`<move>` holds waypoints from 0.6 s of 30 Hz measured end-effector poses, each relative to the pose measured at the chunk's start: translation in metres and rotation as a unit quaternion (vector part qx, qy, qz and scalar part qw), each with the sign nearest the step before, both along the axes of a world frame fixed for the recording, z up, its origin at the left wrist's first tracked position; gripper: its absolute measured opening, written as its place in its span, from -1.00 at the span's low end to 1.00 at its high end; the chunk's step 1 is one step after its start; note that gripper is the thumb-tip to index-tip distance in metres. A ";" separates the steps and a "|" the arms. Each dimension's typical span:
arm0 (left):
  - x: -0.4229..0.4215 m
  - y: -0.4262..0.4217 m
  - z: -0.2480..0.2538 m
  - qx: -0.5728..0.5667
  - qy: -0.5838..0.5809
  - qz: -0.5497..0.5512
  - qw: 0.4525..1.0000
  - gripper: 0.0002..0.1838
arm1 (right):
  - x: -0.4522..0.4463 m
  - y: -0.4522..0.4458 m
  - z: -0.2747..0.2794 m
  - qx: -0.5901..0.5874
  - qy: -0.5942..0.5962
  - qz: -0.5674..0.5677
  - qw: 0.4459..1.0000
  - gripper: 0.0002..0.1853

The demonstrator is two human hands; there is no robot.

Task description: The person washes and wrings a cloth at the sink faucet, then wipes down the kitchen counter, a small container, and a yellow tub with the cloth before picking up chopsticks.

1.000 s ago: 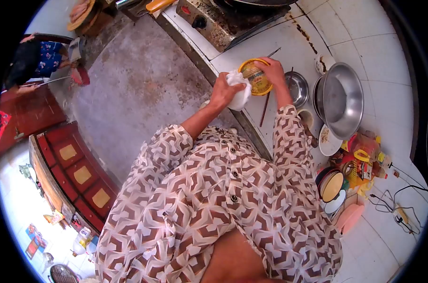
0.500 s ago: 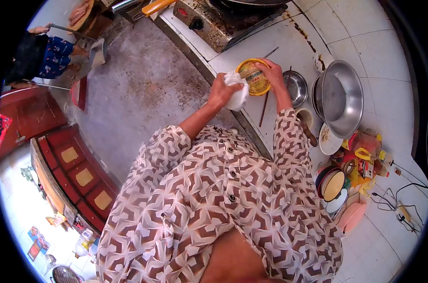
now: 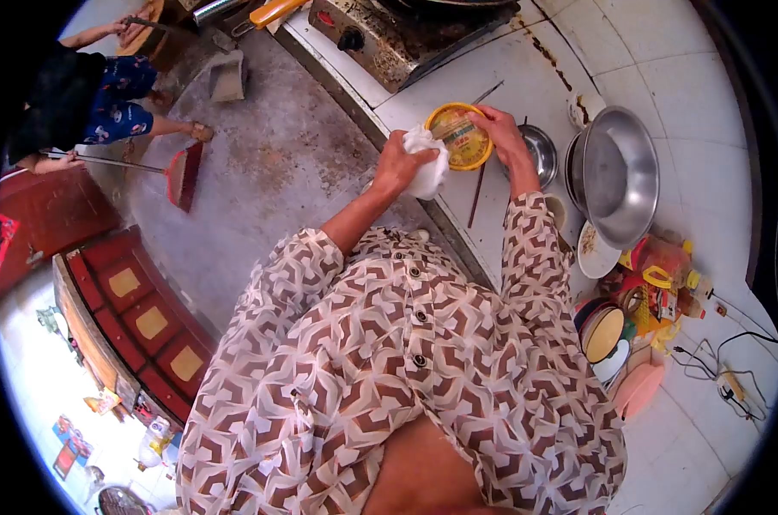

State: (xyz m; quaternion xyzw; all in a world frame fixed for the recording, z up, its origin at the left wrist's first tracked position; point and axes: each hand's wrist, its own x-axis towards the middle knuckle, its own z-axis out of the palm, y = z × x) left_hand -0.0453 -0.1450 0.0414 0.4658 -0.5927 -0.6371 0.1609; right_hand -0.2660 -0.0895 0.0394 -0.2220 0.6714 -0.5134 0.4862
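Note:
Bunched in my left hand (image 3: 396, 165) is a white cloth (image 3: 428, 161), its fingers closed around the folds. My right hand (image 3: 505, 140) grips the right edge of a round, yellow-rimmed lid (image 3: 460, 137) with printing on its face. The cloth is against or very close to the lid's left edge; I cannot tell whether it touches. Both hands are over the front edge of the white tiled counter (image 3: 526, 77). Below the lid lies a thin brown stick (image 3: 475, 202), and a small metal bowl (image 3: 540, 154) stands just beyond my right wrist.
A greasy gas stove (image 3: 367, 43) stands at the top. On the right are a large steel basin (image 3: 622, 176), a white plate (image 3: 593, 253), stacked bowls (image 3: 603, 333), bottles and cables. At left, a person (image 3: 118, 94) holds a red broom (image 3: 183, 176) and a dustpan (image 3: 228, 77) on the floor.
My hands, the cloth and the lid stay in nearly the same place. The other person has stepped further into the room, and their broom and dustpan have shifted right.

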 end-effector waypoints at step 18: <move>0.004 -0.008 0.021 -0.337 0.138 0.025 0.931 -0.51 | 0.046 0.017 -0.022 -0.157 -0.168 -0.163 0.959 -0.61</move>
